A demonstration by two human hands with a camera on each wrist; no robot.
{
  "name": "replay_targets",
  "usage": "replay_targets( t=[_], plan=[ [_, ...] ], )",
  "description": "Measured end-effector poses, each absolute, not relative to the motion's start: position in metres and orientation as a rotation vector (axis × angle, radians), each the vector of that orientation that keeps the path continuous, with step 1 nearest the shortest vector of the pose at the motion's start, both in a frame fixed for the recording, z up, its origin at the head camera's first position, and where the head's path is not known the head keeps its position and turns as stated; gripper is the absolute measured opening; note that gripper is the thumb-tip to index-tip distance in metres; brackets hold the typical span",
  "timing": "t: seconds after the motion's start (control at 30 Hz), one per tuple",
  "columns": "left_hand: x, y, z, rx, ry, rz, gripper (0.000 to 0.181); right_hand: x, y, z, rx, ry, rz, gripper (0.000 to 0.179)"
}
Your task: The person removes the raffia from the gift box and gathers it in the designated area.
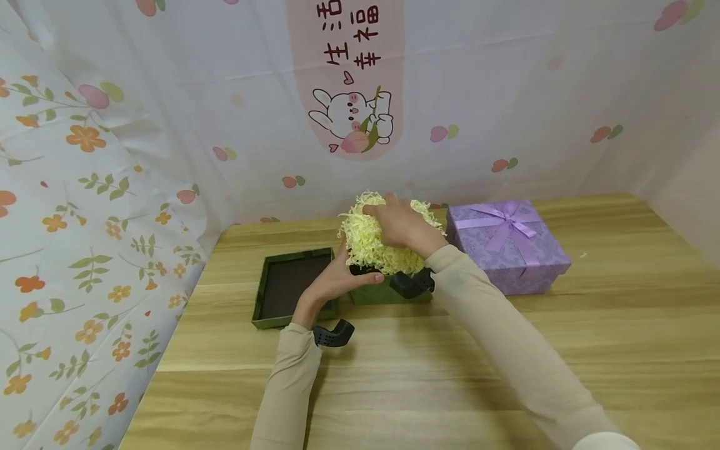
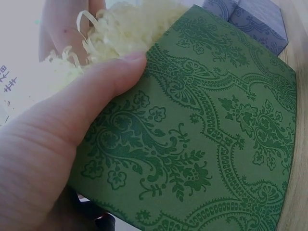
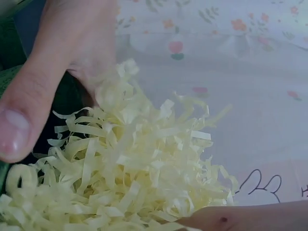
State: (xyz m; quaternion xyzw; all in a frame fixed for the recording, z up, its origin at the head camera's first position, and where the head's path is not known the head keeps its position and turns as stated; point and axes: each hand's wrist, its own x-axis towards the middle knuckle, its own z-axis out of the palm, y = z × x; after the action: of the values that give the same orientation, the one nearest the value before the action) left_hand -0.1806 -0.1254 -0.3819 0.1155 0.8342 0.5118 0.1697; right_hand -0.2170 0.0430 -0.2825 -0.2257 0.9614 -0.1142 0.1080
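My left hand [image 1: 341,275] grips a green patterned box [image 2: 207,120] at its left end, thumb lying along the front wall near the top edge. Pale yellow shredded paper [image 1: 365,240] bulges high out of this box in a loose heap. My right hand [image 1: 402,225] holds the shredded paper from above, its fingers bent down into the strands and partly hidden by them. In the right wrist view, the left thumb [image 3: 17,130] shows beside the paper, with a dark gap inside the box between them.
A shallow green box lid [image 1: 295,284] with a dark inside lies on the wooden table [image 1: 394,381], left of the box. On the right stands a purple gift box [image 1: 506,247] with a ribbon bow. Printed cloth [image 1: 225,94] hangs behind the table and along its left side.
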Motion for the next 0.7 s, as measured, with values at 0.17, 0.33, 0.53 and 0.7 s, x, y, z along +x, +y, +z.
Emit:
replay_targets(
  t=[0.17,0.33,0.53,0.7],
  plan=[
    [-0.18,-0.125,-0.381,0.308,2.408,1.416,0.119,-0.214,0.048,-0.273,-0.685,2.854,-0.333,0.069],
    [-0.182,-0.125,-0.381,0.355,2.422,1.399,0.116,-0.21,0.056,-0.264,-0.718,2.876,-0.337,0.068],
    [-0.181,-0.126,-0.377,0.399,2.417,1.392,0.112,-0.204,0.069,-0.251,-0.777,2.899,-0.423,0.069],
    [-0.181,-0.126,-0.377,0.421,2.416,1.398,0.113,-0.198,0.082,-0.243,-0.799,2.876,-0.545,0.073]
  ],
)
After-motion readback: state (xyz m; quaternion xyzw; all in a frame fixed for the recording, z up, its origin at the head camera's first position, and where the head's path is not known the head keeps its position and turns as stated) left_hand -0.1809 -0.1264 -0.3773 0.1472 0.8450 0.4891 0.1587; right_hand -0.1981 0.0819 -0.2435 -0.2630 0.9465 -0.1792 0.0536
